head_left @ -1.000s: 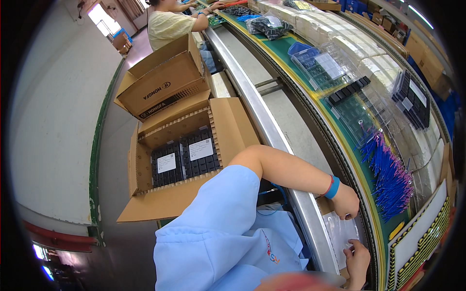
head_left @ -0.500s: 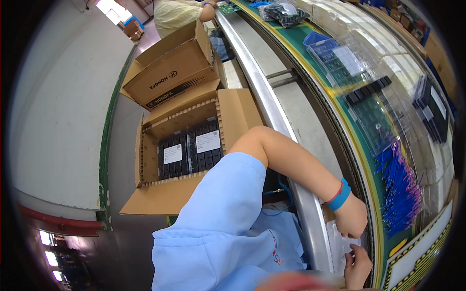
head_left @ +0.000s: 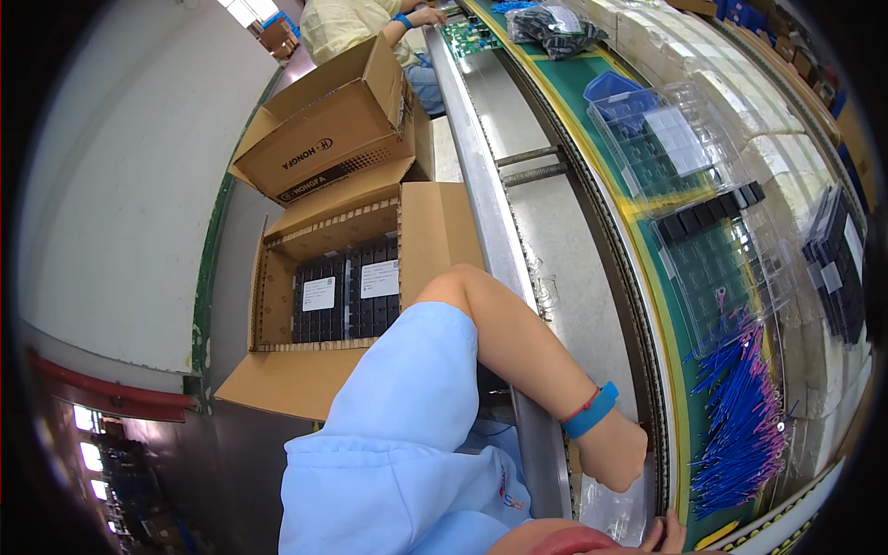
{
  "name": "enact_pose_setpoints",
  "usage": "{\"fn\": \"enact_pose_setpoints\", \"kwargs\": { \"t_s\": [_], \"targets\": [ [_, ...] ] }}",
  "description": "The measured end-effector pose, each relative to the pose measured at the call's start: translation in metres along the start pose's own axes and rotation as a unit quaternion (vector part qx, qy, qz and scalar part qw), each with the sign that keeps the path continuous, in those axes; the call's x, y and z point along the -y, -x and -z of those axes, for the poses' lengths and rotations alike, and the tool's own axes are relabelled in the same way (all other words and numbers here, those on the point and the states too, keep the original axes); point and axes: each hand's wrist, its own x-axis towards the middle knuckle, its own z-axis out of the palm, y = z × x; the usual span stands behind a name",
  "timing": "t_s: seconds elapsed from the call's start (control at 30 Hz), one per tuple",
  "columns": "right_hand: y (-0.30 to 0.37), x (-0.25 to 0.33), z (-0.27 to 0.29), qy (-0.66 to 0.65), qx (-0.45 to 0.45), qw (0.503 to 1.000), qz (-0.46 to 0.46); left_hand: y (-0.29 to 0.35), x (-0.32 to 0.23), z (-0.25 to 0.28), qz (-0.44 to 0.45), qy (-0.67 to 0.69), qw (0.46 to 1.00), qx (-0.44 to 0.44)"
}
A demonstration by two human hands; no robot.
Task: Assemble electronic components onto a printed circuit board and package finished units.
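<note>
Between left hand (head_left: pixel 612 453) and right hand (head_left: pixel 668 535): clear plastic sheet (head_left: pixel 606 513) | left curled | both grips unclear

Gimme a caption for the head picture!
Left hand and right hand near clear plastic, blue wires at right, open box at left.

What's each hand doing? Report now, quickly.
Left hand: curled downward, fingers hidden; open, closed or holding, cannot be told.
Right hand: cut off by the lower edge; its grip cannot be told.

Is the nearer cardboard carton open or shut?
Open: the carton's flaps are spread outward, and black component trays with white labels show inside.
</note>
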Motion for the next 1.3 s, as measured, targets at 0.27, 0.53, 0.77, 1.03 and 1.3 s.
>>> {"fn": "enact_pose_setpoints", "kwargs": {
  "t_s": [0.27,0.53,0.77,1.03,1.3],
  "targets": [
    [0.000,-0.018,0.009,-0.102,0.062,0.992,-0.045,0.000,0.002,-0.004,0.001,0.026,1.000,-0.006],
    [-0.001,-0.014,0.014,-0.086,0.075,0.992,-0.050,-0.002,0.000,-0.007,-0.003,0.033,0.999,-0.008],
    [-0.001,-0.008,0.016,-0.102,0.057,0.993,-0.012,-0.001,0.000,-0.006,-0.001,0.023,1.000,-0.005],
    [0.003,-0.015,0.013,-0.123,0.041,0.991,-0.046,-0.001,0.000,-0.005,0.006,0.018,1.000,0.006],
    [0.003,-0.015,0.015,-0.131,0.023,0.990,-0.044,-0.001,0.000,-0.003,0.000,0.026,1.000,-0.007]
  ]
}}
